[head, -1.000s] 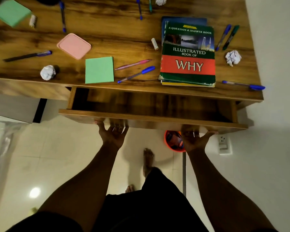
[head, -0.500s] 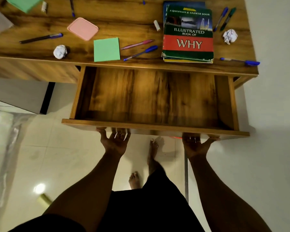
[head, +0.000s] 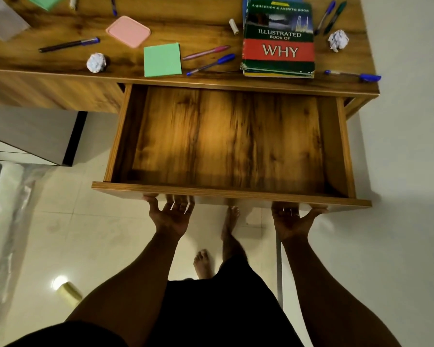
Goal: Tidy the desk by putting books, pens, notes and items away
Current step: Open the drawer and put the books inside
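Head view, looking down at the desk edge.

- Drawer (head: 231, 192): pulled well out from under the desk (head: 206, 23); its wood-grain floor is in full view.
- Left hand (head: 172, 214): palm up beneath the drawer's front panel, left of centre. The fingers hook up under the panel's lower edge and grip it; the fingertips are hidden behind the panel.
- Right hand (head: 295, 220): same posture toward the panel's right end, palm up, fingers curled under the edge and gripping it, thumb spread out to the right.
- Book (head: 278, 38): green and red cover reading "ILLUSTRATED BOOK OF WHY", lying flat on top of a small stack near the desk's front edge, above the drawer's right half.
- Green note pad (head: 162, 60): flat near the front edge, left of the book. A pink pen (head: 206, 53) and a blue pen (head: 211, 64) lie between pad and book, both angled.
- Pink square pad (head: 128, 31): behind the green one.
- Paper ball (head: 96, 62): left of the green pad; a second paper ball (head: 338, 40) sits right of the book.
- Dark pen (head: 69, 45): far left. Another blue-capped pen (head: 353, 75) lies at the desk's right front corner.
- Two bare feet show on the tiled floor below the drawer.
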